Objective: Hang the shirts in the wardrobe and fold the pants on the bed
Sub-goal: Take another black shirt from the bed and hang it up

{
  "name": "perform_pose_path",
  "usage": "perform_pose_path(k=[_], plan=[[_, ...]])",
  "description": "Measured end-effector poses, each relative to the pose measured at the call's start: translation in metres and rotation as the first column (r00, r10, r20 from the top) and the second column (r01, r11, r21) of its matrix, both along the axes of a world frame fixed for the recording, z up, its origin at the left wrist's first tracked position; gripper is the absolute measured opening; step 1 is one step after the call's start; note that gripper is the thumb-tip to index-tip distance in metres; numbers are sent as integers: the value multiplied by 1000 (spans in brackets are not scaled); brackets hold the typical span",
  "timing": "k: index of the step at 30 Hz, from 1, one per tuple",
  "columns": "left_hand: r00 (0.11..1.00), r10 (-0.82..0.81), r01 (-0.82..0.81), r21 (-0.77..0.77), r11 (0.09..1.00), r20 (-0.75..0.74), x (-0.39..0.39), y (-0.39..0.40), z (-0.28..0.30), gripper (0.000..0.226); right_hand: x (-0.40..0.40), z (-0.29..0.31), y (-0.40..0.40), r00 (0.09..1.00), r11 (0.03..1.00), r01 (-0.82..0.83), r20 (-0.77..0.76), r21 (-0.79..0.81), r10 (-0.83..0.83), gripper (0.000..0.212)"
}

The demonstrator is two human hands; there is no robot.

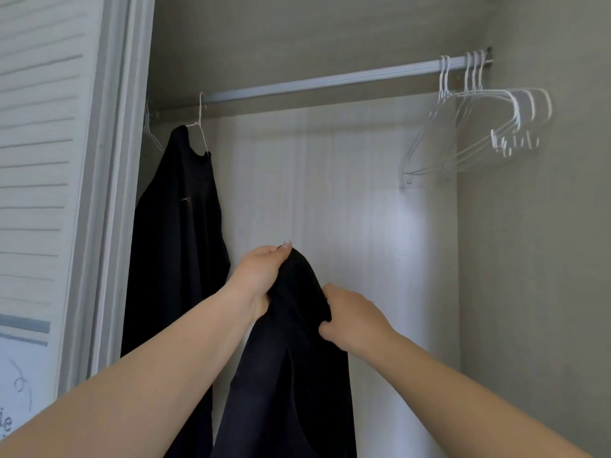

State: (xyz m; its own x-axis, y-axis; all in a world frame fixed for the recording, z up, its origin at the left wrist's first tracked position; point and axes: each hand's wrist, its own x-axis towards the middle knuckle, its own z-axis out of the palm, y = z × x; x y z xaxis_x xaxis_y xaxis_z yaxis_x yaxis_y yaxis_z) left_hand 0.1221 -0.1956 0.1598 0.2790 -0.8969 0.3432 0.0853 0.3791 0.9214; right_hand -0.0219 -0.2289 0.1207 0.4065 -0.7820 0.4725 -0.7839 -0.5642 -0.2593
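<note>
Left hand [261, 276] and right hand [350, 319] both gripping a black garment [291, 375] inside the wardrobe, black shirt [178, 233] hanging at left on rail [314, 82], empty white hangers [479, 127] at right

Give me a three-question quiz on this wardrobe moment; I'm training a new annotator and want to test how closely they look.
1. True or false: a dark garment already hangs on a white hanger at the left end of the rail.
2. Where are the empty white hangers? A) left end of the rail B) right end of the rail C) on the floor
3. Fill in: the dark garment in hand is held by ____ hand(s).

Key
1. True.
2. B.
3. Both: the left hand pinches its top, and the right hand has a grip on the fabric a little lower.
</note>
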Motion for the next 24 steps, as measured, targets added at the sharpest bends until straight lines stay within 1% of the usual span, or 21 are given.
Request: perform_pose_path(k=[2, 5, 6, 7, 8, 9, 10, 11, 12, 13, 14, 15, 16, 17, 18, 19, 20, 21, 23, 24], plan=[[998, 57, -58, -53, 997, -28, 4, -17, 13, 26, -8, 0, -23, 995, 996, 56, -89, 67, -50, 17], [984, 129, -145, -129, 981, -125, 21, -35, 33, 28, -29, 3, -54, 970, 978, 140, -218, 154, -104, 17], [982, 136, -155, -146, 977, -133, 27, -42, 36, 28, -37, 7, -63, 971, 969, 152, -212, 194, -110, 20], [983, 146, -163, -159, 974, -112, 33, -48, 38, 28, -44, 13, -70, 978, 955, 153, -175, 256, -110, 23], [984, 169, -177, -173, 969, -60, 38, -54, 38, 29, -51, 21, -76, 987, 937, 140, -120, 319, -107, 26], [970, 240, -227, -195, 954, 43, 44, -61, 37, 31, -57, 31, -81, 992, 925, 122, -67, 360, -105, 27], [904, 363, -312, -235, 921, 224, 51, -68, 36, 34, -62, 41, -84, 994, 922, 101, -5, 374, -107, 24], [745, 497, -402, -295, 867, 445, 57, -72, 35, 38, -67, 51, -87, 989, 927, 71, 94, 368, -113, 19], [548, 561, -446, -351, 823, 620, 61, -78, 35, 41, -72, 60, -91, 965, 935, 24, 235, 353, -114, 18], [415, 557, -446, -372, 814, 720, 63, -82, 37, 44, -76, 70, -95, 914, 942, -29, 390, 335, -111, 21], [387, 504, -437, -328, 837, 772, 65, -85, 40, 46, -78, 78, -99, 846, 946, -79, 524, 314, -103, 24], [454, 426, -406, -245, 881, 783, 64, -88, 43, 47, -81, 86, -102, 778, 951, -115, 621, 288, -94, 26], [622, 314, -326, -127, 937, 717, 62, -91, 46, 47, -84, 93, -105, 716, 955, -138, 693, 261, -86, 27], [801, 159, -190, -6, 982, 577, 59, -94, 49, 43, -87, 100, -108, 658, 957, -163, 750, 240, -76, 27], [919, -6, -25, 74, 997, 394, 56, -95, 53, 40, -91, 106, -109, 614, 957, -189, 787, 222, -62, 26], [965, -132, 113, 96, 989, 227, 52, -95, 56, 39, -93, 110, -110, 594, 958, -200, 803, 207, -50, 23], [970, -217, 209, 83, 974, 106, 50, -97, 59, 39, -96, 114, -111, 602, 965, -176, 797, 193, -50, 19], [959, -282, 281, 53, 958, 15, 45, -98, 63, 39, -101, 119, -112, 626, 976, -128, 777, 178, -60, 15], [927, -361, 361, -18, 933, -101, 35, -99, 69, 38, -106, 127, -114, 697, 987, -9, 709, 158, -107, 13], [910, -392, 387, -60, 920, -135, 27, -99, 75, 38, -109, 135, -113, 732, 989, 61, 668, 131, -134, 12]])
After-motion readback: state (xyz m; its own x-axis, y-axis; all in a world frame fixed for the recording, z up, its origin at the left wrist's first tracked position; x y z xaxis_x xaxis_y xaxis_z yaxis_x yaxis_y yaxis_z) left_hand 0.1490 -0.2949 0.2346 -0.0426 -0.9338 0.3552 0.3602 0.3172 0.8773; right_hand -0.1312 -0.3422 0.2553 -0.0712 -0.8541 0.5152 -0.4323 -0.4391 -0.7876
